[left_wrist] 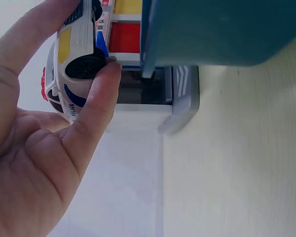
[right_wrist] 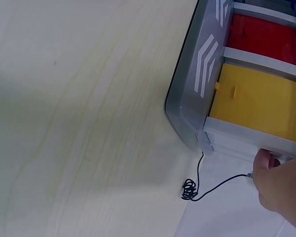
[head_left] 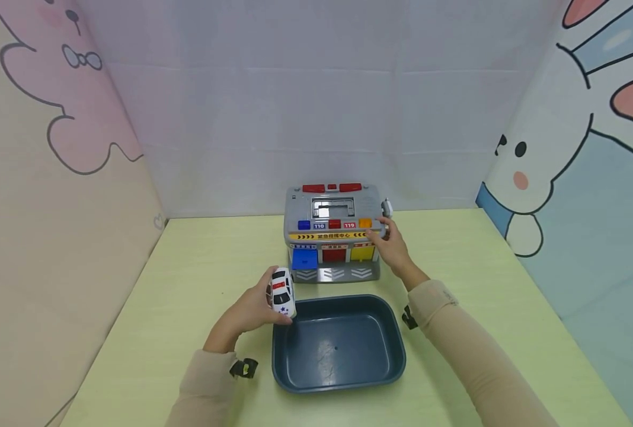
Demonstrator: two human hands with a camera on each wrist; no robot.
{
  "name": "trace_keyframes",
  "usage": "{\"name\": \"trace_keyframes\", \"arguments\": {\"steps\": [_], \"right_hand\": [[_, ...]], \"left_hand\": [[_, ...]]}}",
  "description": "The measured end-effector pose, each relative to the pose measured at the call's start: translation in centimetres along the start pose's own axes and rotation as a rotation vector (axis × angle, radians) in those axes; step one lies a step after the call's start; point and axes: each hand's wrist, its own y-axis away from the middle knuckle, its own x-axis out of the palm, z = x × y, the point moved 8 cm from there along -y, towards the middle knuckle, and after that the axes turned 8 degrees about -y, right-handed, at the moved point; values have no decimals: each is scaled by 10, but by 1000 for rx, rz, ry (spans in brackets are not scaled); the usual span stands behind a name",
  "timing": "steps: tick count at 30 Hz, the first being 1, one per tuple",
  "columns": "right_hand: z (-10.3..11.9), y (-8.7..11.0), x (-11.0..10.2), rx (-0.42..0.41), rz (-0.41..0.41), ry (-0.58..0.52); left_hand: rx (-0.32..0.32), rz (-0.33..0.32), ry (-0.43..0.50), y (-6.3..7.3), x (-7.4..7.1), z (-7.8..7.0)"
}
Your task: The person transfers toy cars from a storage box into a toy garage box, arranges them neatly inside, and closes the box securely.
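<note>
My left hand [head_left: 249,309] pinches a white toy police car [head_left: 282,290] between thumb and fingers, over the left rim of a dark blue tray. The left wrist view shows the car's black wheel and yellow headlight. Just beyond stands a grey toy emergency station [head_left: 332,236] with three garage doors. Its blue door [head_left: 304,258] is swung up, baring a dark bay [left_wrist: 143,86]. The red door [right_wrist: 266,42] and yellow door [right_wrist: 259,101] are closed. My right hand [head_left: 395,252] grips the station's right upper corner, thumb at the front; some fingers are hidden behind its side.
The tray [head_left: 343,350] sits on the pale table [head_left: 471,284] in front of the station. A thin black cord [right_wrist: 189,190] lies coiled beside the station's right side. A small grey-white piece [head_left: 387,207] sticks out there. A white cloth [head_left: 316,107] hangs behind.
</note>
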Motion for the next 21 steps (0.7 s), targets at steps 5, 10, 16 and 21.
{"name": "trace_keyframes", "arguments": {"steps": [5, 10, 16, 21], "right_hand": [[2, 0, -1, -12, -1, -4], [2, 1, -1, -16, -5, 10], [3, 3, 0, -23, -1, 3], [3, 3, 0, -24, -1, -9]], "left_hand": [[-1, -1, -19, -10, -2, 5], [-2, 12, -38, -23, -5, 13], [-10, 42, -36, -39, -7, 22], [16, 100, -1, -49, -6, 26]]}}
